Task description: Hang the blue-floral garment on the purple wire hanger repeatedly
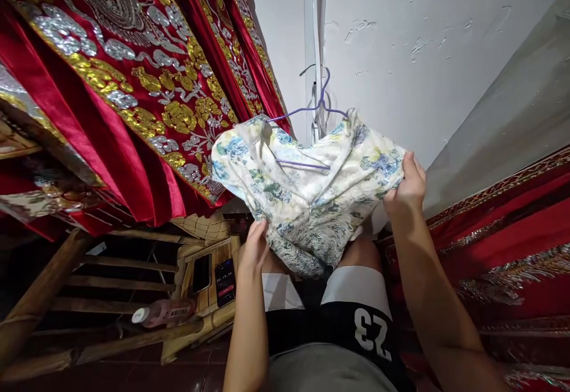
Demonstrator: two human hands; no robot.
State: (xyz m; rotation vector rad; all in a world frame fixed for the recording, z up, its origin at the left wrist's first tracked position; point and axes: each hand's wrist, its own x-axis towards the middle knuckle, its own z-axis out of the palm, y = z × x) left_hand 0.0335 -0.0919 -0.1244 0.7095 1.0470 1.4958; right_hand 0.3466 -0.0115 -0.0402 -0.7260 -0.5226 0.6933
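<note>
Watching remotely, I've got a white floral-print fabric top (296, 193) on a thin purple wire hanger (321, 106), held out over the lap (358, 285). Left hand (255, 245) pinches its side edge, right hand (407, 183) grips the sleeve end. Looks light, floppy; I'd grab the wire-backed shoulders.

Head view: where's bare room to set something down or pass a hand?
Pass: in front of white wall, between purple hanger and grey panel, above floral garment. Set down: only slivers of wooden stand, between two phones and pink bottle. Crowded: upper left, embroidered red cloth; centre, garment in left hand and right hand.
</note>
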